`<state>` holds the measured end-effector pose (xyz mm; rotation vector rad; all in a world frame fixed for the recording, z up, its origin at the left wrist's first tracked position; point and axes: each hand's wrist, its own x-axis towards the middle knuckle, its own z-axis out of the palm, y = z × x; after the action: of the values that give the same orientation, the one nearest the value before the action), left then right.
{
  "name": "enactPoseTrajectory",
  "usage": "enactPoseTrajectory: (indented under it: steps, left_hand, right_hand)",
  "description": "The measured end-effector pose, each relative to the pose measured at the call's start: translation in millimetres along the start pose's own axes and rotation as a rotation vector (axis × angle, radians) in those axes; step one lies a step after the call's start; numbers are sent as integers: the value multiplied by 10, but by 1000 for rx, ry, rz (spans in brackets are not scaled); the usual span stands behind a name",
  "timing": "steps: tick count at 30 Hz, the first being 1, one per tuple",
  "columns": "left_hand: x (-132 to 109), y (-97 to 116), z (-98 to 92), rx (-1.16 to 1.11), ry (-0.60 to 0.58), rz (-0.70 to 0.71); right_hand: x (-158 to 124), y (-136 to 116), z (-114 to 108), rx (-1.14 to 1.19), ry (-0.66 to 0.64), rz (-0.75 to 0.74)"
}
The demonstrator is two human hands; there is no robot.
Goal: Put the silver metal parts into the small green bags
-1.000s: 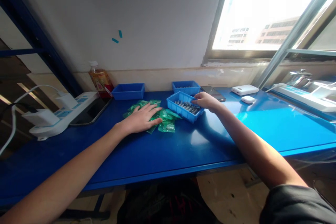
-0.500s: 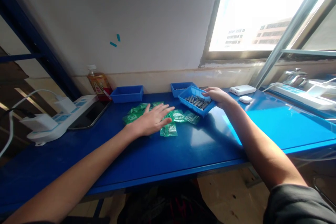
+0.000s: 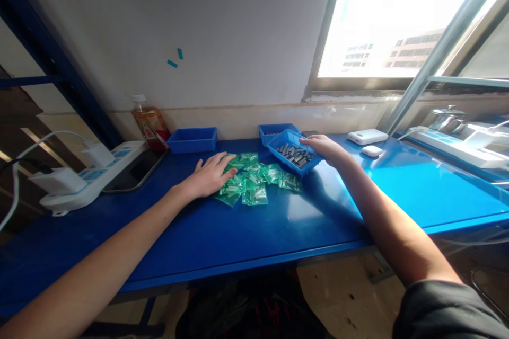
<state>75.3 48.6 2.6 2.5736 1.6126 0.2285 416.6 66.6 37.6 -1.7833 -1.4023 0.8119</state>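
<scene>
Several small green plastic packets (image 3: pixel 254 194) lie in a loose pile on the blue table (image 3: pixel 238 243). My left hand (image 3: pixel 210 175) rests palm down over the pile's left side, its fingers stretched out and hiding some packets. With my right hand (image 3: pixel 322 147) I grip the right rim of a blue plastic bin (image 3: pixel 289 160). The bin is tilted and holds many small metal pieces (image 3: pixel 294 154), too small to name exactly. It overlaps the front of a second blue bin (image 3: pixel 274 129) near the wall, which has small pieces inside.
Another blue bin (image 3: pixel 193 140) stands by the wall, next to a bottle (image 3: pixel 149 124). A phone (image 3: pixel 133 172) and a power strip (image 3: pixel 93 180) lie at left. Rightward are a white box (image 3: pixel 368 136), a small white case (image 3: pixel 373 151), a blue sheet (image 3: pixel 433 190) and another power strip (image 3: pixel 457 145).
My left hand has moved left across the packets, uncovering those in the middle. My right hand and the tilted bin have shifted slightly left.
</scene>
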Motion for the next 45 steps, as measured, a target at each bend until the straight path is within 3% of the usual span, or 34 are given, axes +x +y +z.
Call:
enactPoseTrajectory:
  steps: [3,7,9,12,15,20,24,28,30,33,38,41,45]
  left_hand:
    - [-61,57,-34,12,33,75]
    - [-217,212,-70,-14,-149,148]
    - [-280,313,-122,-83,-188,171]
    - [-293,354,-251,-215,-84,238]
    - [-230,174,-347,-178,62,211]
    - [-86,-174,-196,-39,52,204]
    - [8,-125,-15,-37,171,133]
    - [-40,35,-108,-3,382,84]
    - [-131,126,-206,-52,296,177]
    - [-294,270,-304,-25,14,381]
    - [-446,373,-396,47,-213,347]
    - [-432,273,-442,-13,-239,339]
    - [-341,34,-390,-27,-94,277]
  right_hand:
    - [-34,-28,-11,-39,-20,-22]
    - [-66,-46,-15,-66,-23,-38]
    - [-76,-48,-15,-74,-24,-40]
    - [-98,-56,-15,-74,-25,-40]
    - [-116,-62,-18,-83,-13,-38]
    - [-90,-35,-26,-92,-32,-53]
    - [-70,-21,-29,-118,-36,-59]
    - [-92,-38,-31,-132,-45,-55]
    - [-112,-54,-31,-138,-44,-56]
    - [-139,-79,-30,-150,-42,-63]
    - [-159,-95,-31,-169,-49,-61]
    - [-144,-82,-29,-142,-48,-48]
    - [-103,-53,-26,-99,-33,-39]
